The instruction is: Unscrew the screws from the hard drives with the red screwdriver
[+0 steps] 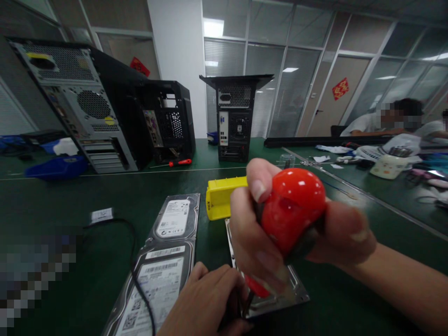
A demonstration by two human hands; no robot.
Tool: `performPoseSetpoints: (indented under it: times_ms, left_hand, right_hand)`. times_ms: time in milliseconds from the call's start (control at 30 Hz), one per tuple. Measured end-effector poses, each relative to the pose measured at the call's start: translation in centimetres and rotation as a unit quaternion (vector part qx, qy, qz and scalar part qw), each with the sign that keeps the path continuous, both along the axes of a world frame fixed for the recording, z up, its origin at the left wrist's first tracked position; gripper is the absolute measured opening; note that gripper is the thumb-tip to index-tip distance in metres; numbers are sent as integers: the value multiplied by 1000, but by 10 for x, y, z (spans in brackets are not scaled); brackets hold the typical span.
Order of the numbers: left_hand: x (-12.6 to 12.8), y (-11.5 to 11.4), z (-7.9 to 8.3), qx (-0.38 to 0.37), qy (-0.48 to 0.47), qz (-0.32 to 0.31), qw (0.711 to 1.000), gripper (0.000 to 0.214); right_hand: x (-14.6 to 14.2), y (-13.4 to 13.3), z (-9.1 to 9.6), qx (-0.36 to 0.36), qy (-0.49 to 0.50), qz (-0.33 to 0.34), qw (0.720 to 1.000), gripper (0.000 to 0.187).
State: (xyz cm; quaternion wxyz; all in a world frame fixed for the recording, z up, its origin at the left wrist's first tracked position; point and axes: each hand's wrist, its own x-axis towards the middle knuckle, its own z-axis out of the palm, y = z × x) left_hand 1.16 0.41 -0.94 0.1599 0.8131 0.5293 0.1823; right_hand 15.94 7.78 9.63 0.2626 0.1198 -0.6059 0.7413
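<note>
My right hand (280,233) is wrapped round the red handle of a screwdriver (292,205), held upright over a bare metal hard drive (276,298) on the green table. My left hand (206,303) rests closed at the drive's near left corner, by the screwdriver's lower end; what its fingers pinch is hidden. Two other hard drives lie to the left, one nearer (154,289) and one farther (177,217), labels up. A yellow box (220,198) sits just behind the metal drive.
Three black computer cases stand at the back: left (80,102), middle (171,121) and centre (236,121). A small red screwdriver (180,162) lies by them. A black cable (135,261) crosses the near drive. Blue trays (56,167) sit left. People sit at the far right (385,121).
</note>
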Motion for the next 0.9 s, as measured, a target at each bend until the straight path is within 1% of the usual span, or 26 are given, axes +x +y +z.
performPoseSetpoints:
  times_ms: [67,100,233,300,400,567,667,800,900]
  left_hand:
    - [2,1,2,-18,11,1,1000,30]
    - [3,2,3,-27,14,2,1000,29]
    - [4,2,5,-36,13,6,999,29]
    - [3,1,6,-31,13,6,999,29]
    - [3,0,7,-37,14,2,999,29]
    - [3,0,10,-52,17,2,999,29]
    - [4,2,9,-53,12,5,999,31]
    - [5,3,8,-63,-1,-3,998,31]
    - [4,2,8,-78,-7,4,997,30]
  right_hand:
    - [-2,0,0,-5,-5,-42,999,21]
    - [-3,-1,0,-11,-8,-48,999,21]
    - [-7,-4,4,0,-11,-7,1000,28]
    - [-7,-5,5,20,-15,-11,1000,31]
    - [-4,-7,5,36,-32,-27,998,29]
    - [2,-9,7,12,-61,-14,998,43]
    - [2,-8,9,-6,-44,-3,999,36]
    - [-1,-6,10,-10,-21,-19,1000,21]
    - [-3,-5,9,-26,2,-22,999,20]
